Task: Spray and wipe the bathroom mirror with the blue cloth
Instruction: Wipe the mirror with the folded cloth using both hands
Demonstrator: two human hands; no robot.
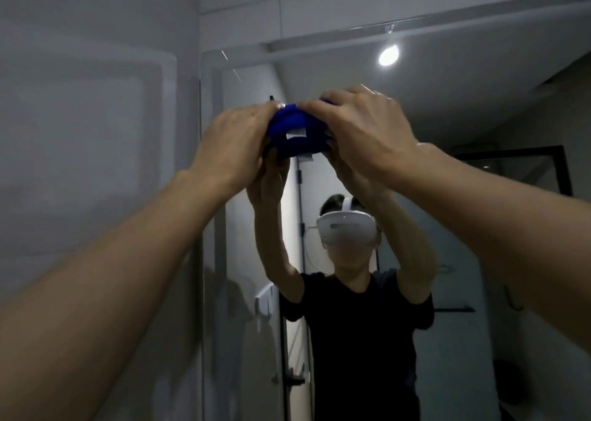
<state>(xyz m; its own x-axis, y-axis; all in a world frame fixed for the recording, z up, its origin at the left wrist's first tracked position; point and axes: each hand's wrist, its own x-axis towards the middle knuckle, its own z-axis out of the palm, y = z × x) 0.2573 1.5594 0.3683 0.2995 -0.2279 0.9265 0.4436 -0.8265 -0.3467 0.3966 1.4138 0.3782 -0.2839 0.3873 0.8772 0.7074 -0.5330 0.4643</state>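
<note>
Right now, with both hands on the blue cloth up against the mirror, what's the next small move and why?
Probably draw the blue cloth down the mirror: the left hand and right hand hold it bunched high on the glass, with everything below left to wipe.

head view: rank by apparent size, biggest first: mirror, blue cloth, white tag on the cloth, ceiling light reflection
1. mirror, far the largest.
2. blue cloth, held bunched between both hands, so partly hidden.
3. ceiling light reflection and white tag: about alike; glare swells the light, so not ranked.
</note>
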